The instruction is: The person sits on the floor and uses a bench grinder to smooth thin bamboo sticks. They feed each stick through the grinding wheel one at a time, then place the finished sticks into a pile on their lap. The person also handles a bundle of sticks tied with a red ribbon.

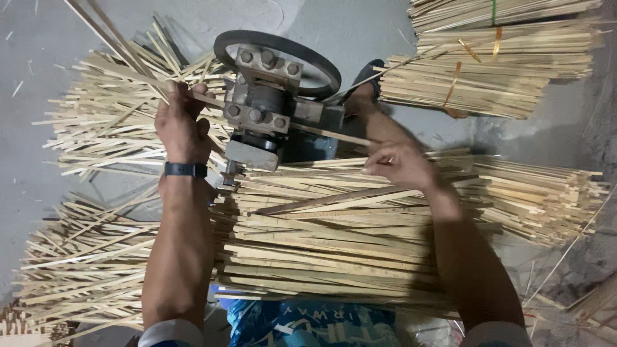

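Observation:
A grey metal splitting machine with a black wheel stands on the floor in front of me. A thin bamboo strip passes through it. My left hand, with a black wristband, grips the split strips coming out on the machine's left side. My right hand pinches the strip's end to the right of the machine, over a thick pile of bamboo strips lying across my lap.
Loose split strips lie fanned at the left, with more lower left. Tied bundles of strips are stacked top right. A foot in a dark sandal rests by the wheel. Blue printed sacking shows below.

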`<action>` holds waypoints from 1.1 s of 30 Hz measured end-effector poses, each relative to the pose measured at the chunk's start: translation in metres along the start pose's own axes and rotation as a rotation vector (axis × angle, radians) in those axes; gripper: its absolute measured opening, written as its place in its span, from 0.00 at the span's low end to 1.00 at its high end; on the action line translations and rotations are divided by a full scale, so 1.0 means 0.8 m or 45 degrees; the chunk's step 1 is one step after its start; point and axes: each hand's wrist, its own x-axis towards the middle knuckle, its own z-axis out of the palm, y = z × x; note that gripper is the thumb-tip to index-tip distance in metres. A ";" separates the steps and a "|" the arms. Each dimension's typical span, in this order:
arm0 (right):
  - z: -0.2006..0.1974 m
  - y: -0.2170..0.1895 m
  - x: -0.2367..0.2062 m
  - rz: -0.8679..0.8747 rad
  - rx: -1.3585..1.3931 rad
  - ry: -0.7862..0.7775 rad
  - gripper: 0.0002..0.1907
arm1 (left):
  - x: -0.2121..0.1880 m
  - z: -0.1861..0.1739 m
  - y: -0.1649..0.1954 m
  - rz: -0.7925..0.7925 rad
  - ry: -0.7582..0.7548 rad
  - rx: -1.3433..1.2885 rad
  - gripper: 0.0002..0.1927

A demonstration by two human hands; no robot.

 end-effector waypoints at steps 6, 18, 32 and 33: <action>0.010 0.040 -0.019 -0.204 0.063 0.100 0.08 | 0.008 -0.002 0.000 0.014 0.015 0.012 0.15; -0.037 0.038 -0.064 0.164 -0.368 0.577 0.13 | 0.032 -0.029 0.016 0.125 0.108 -0.093 0.26; 0.020 0.036 0.007 -0.064 -0.586 0.259 0.18 | 0.008 0.009 -0.004 -0.009 -0.063 -0.039 0.16; 0.021 0.037 0.009 0.002 -0.628 0.224 0.14 | 0.008 0.010 -0.005 -0.010 -0.053 -0.027 0.15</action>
